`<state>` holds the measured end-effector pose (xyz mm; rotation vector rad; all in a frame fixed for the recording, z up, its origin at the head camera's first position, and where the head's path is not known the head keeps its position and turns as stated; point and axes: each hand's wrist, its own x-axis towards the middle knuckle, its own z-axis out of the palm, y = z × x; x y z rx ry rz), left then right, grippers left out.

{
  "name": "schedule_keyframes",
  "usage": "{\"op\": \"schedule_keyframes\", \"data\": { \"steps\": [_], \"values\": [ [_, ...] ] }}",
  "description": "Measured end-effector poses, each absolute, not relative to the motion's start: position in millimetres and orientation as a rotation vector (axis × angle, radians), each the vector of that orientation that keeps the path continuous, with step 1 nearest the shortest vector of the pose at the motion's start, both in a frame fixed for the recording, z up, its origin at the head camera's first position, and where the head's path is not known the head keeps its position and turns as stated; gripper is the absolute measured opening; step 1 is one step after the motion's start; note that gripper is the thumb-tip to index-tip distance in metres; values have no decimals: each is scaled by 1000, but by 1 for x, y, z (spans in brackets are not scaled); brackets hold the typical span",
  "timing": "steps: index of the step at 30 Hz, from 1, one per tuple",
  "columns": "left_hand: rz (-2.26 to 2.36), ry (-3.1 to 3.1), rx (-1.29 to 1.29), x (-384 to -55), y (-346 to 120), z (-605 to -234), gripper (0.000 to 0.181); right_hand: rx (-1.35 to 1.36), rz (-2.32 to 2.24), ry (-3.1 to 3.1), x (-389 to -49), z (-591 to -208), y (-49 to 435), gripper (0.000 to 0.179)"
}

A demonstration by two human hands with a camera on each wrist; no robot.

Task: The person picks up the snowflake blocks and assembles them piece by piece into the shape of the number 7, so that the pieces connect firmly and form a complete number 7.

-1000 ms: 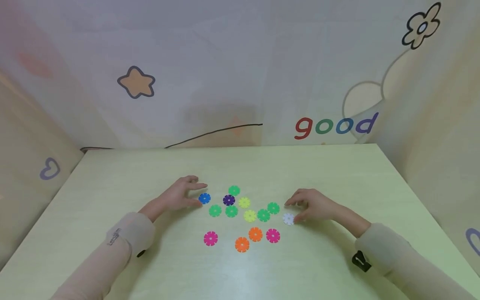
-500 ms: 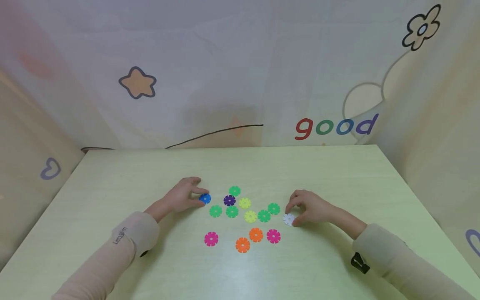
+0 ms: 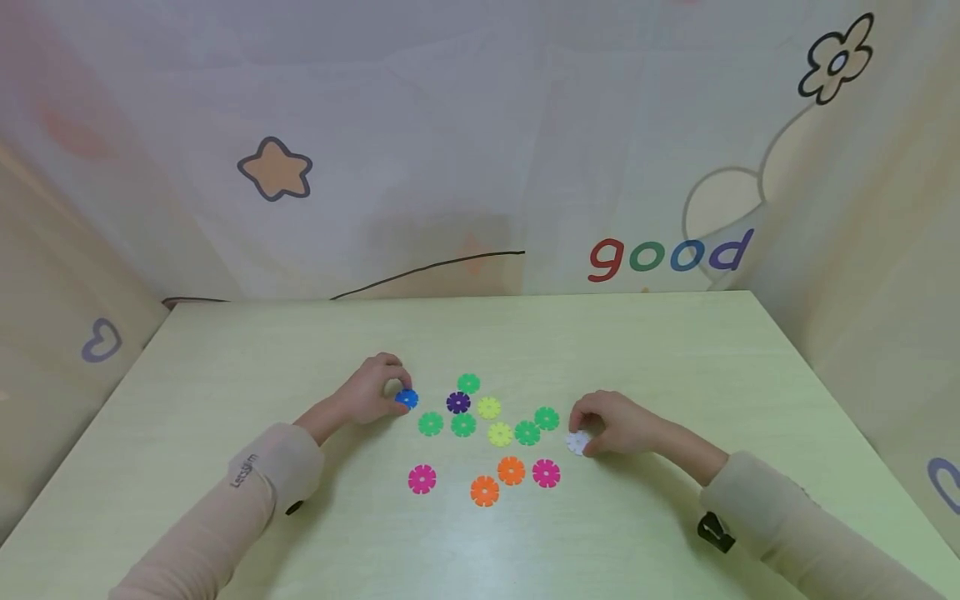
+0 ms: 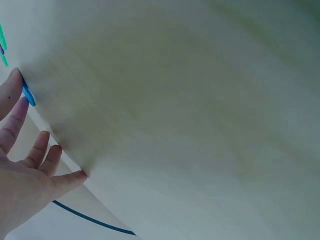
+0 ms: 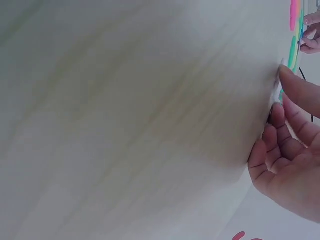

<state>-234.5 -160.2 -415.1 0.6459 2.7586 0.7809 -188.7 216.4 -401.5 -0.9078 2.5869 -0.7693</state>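
Observation:
My left hand (image 3: pixel 372 390) pinches a blue snowflake-shaped plastic disc (image 3: pixel 407 399) between thumb and index finger. In the left wrist view the blue disc (image 4: pixel 28 93) shows edge-on between those two fingertips, close over the table, with the other fingers spread. On the right, my right hand (image 3: pixel 618 422) has its thumb and index finger on opposite edges of a white disc (image 3: pixel 577 442) of the same notched kind. Its remaining fingers curl close to the tabletop in the right wrist view, where the white disc is mostly hidden behind the thumb.
Between the hands lie several green discs (image 3: pixel 463 425), a purple disc (image 3: pixel 458 402) and two yellow discs (image 3: pixel 499 434). Nearer the front are two orange discs (image 3: pixel 484 491) and two pink discs (image 3: pixel 422 479). A printed curtain (image 3: pixel 420 150) stands behind the pale table (image 3: pixel 247 358).
Left thumb and index finger have closed on the blue disc, which has shifted slightly. The right fingers have come down onto the white disc and closed on its edges. The other discs stay put.

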Motion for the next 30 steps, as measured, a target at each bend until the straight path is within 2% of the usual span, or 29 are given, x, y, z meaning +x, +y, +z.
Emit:
{"op": "schedule_keyframes", "data": {
  "steps": [12,30],
  "values": [
    [708,2779,597,-233,-154,-408,26,-875,-756,2602,-184,-402,214,21],
    [1236,2578,585,-218,-155,-394,26,-840,-801,2595,-182,-401,212,23]
  ]
}}
